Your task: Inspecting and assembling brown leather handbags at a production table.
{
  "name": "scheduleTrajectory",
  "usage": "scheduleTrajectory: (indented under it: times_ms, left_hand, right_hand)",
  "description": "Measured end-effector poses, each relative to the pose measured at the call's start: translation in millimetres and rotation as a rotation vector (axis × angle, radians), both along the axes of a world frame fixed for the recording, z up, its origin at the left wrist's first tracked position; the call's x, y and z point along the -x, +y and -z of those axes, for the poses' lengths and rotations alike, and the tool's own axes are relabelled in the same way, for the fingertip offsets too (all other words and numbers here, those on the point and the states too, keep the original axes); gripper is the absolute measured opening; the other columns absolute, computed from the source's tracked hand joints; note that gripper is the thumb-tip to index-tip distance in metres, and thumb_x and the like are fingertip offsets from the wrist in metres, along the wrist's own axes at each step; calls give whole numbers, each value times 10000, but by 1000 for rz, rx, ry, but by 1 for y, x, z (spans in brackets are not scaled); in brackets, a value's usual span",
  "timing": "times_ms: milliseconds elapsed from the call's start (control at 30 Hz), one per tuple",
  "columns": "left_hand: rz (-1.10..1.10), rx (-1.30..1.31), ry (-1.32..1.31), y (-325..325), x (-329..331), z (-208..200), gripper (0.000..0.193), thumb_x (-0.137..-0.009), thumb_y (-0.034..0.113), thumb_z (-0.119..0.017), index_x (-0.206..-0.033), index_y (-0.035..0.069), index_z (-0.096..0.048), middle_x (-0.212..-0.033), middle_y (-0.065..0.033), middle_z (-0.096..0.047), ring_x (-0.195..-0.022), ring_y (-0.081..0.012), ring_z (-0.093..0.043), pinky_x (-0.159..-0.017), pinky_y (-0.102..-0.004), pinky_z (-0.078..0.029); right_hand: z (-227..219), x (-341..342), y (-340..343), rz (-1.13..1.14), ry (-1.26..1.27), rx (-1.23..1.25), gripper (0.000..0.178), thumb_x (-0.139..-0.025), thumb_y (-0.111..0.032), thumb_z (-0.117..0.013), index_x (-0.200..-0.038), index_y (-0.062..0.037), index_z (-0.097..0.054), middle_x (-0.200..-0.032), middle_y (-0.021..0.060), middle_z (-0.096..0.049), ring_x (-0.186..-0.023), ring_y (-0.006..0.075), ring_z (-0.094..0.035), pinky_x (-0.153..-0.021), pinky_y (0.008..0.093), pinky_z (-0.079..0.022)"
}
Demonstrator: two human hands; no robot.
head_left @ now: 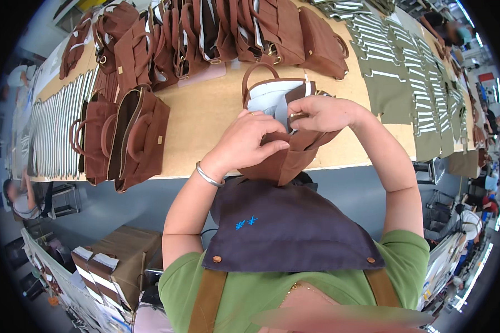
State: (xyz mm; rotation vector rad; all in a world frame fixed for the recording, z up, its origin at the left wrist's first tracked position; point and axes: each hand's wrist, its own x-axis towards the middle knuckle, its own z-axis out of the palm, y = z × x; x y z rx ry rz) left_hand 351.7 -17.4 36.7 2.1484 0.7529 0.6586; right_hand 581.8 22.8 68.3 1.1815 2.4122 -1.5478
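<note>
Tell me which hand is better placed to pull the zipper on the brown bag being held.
Right. The right hand already pinches the metal zipper piece at the mouth of the brown bag. The left hand grips the bag's front fabric, likely steadying it.

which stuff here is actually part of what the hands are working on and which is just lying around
In hand:
- brown bag, at the table edge
- white stuffing paper inside it
- left hand, gripping the bag's front
- right hand, at the bag's opening

Lying about:
- finished brown bags on the left
- row of brown bags at the far edge
- olive fabric pieces
- striped pieces
</note>
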Motion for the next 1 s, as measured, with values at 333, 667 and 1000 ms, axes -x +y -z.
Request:
scheduleTrajectory:
  times_ms: [333, 667, 1000]
  left_hand:
    - [-30, 10, 34, -9, -14, 4, 97, -826, 218, -671, -846, 123, -666, -801, -17, -642, -833, -231, -588, -795, -361, -384]
    - [-155, 62, -37, -13, -9, 13, 134, -832, 248, -680, -826, 114, -677, -789, -34, -638, -823, -239, -587, -786, -361, -387]
    - [-164, 157, -38, -12, -2, 11, 196, -826, 242, -686, -908, 89, -595, -779, -56, -645, -829, -267, -607, -762, -377, -399]
  right_hand:
    - [1, -6, 5, 91, -203, 238, 225, -822, -173, -663, -978, -12, -669, -852, 46, -672, -794, 122, -592, -729, 288, -468]
    - [4, -10, -2, 67, 87, 208, 173, -853, -95, -666, -1015, -50, -710, -934, 65, -690, -847, 176, -624, -816, 301, -481]
    - [-8, 7, 2, -35, -30, -9, 158, -807, -68, -678, -963, -58, -708, -865, 103, -664, -837, 245, -638, -763, 347, -493]
